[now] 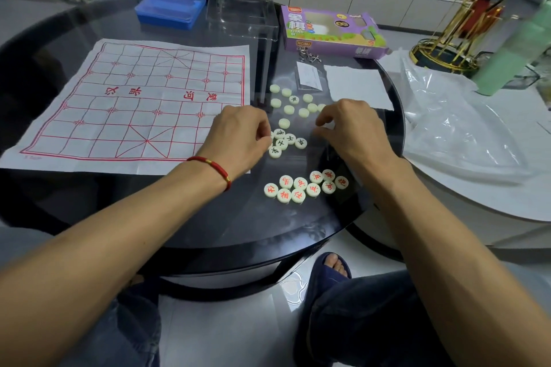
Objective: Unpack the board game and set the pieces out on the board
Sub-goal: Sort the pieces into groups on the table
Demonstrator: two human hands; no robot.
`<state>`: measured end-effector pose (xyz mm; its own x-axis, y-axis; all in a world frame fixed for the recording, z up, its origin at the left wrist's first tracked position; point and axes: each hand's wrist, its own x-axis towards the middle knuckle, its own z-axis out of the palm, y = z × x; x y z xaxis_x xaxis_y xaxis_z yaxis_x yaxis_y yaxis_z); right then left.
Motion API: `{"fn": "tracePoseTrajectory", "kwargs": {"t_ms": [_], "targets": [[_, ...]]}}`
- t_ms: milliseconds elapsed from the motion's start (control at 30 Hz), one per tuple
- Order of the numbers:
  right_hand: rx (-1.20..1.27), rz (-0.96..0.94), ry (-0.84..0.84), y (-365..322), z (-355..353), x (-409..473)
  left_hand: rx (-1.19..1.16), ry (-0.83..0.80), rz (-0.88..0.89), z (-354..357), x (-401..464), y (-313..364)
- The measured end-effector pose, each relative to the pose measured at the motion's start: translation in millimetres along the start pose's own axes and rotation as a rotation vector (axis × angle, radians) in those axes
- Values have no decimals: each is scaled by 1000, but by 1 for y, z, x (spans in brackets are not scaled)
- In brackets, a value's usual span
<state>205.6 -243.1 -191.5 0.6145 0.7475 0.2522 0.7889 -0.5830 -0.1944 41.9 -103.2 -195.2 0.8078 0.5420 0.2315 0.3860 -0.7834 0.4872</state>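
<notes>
Cream round pieces (299, 189) (red or black characters); left hand (238, 140) pinching one; right hand (354, 128) grip unclear

left fingertips: curled under the left hand (238, 140); whether they pinch a piece cannot be told
right fingertips: tucked beneath the right hand (351, 125), hold unclear
blank pieces (289, 104): faces hidden, colour unknown
bottle (518, 38): blurred, cut by the right edge
box (331, 31) print: small text unreadable

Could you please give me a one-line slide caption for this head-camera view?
Both hands, left hand and right hand, sort xiangqi pieces on the glass table beside the unfolded paper board.
</notes>
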Motion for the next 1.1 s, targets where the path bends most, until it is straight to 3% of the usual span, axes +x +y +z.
{"fn": "tracePoseTrajectory", "kwargs": {"t_ms": [167, 367, 567, 700, 833, 1100], "targets": [[92, 38, 13, 9, -4, -5, -11, 62, 87, -3, 2, 1], [716, 319, -202, 11, -30, -14, -58, 74, 108, -6, -2, 0], [885, 242, -300, -5, -41, -28, -181, 17, 117, -7, -6, 13], [677, 148, -308, -18, -36, -29, -134, 17, 191, -3, -7, 14], [379, 31, -205, -23, -28, -26, -56, 41, 204, 0, -7, 6], [169, -138, -115, -40, -8, -26, 2, 88, 178, 2, 1, -1]]}}
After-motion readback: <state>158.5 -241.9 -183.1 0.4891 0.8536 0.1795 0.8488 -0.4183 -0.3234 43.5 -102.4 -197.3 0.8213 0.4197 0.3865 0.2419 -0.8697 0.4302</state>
